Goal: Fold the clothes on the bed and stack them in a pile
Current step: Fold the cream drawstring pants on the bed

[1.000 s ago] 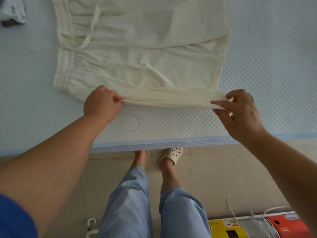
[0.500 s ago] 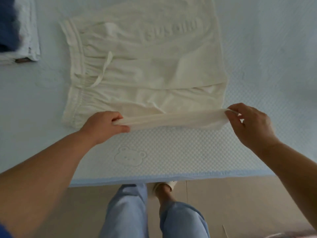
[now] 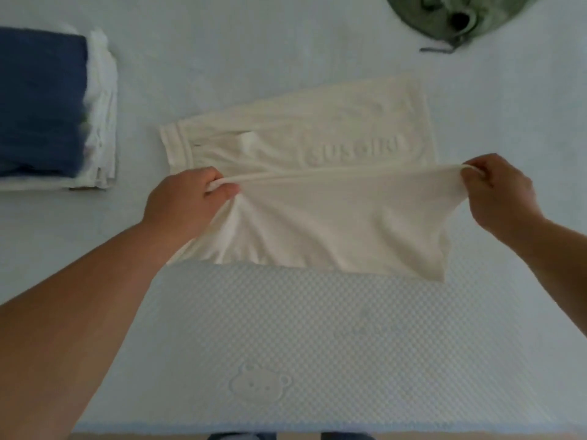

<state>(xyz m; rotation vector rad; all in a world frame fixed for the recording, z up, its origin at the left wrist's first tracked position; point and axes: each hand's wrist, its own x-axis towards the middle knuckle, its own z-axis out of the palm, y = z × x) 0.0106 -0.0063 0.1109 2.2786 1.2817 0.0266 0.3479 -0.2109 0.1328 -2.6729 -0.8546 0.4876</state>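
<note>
Cream shorts [image 3: 333, 217] with raised lettering lie on the pale blue bed [image 3: 286, 328], their waistband to the left. My left hand [image 3: 187, 198] grips the near edge of the shorts at the waistband side. My right hand [image 3: 498, 192] pinches the same edge at the leg-hem side. Between the two hands the near half is lifted off the bed and stretched taut over the far half. A pile of folded clothes [image 3: 54, 112], dark blue on top of white, stands at the far left.
A crumpled olive-green garment [image 3: 454, 17] with a drawstring lies at the far right of the bed. The quilted mattress with an embossed bear [image 3: 259, 389] stretches in front of the shorts. The bed's front edge runs along the bottom, legs just visible below.
Both hands have lifted the near edge of the shorts higher and carried it away from me over the far half. The view has tilted up, showing the pile and the green garment.
</note>
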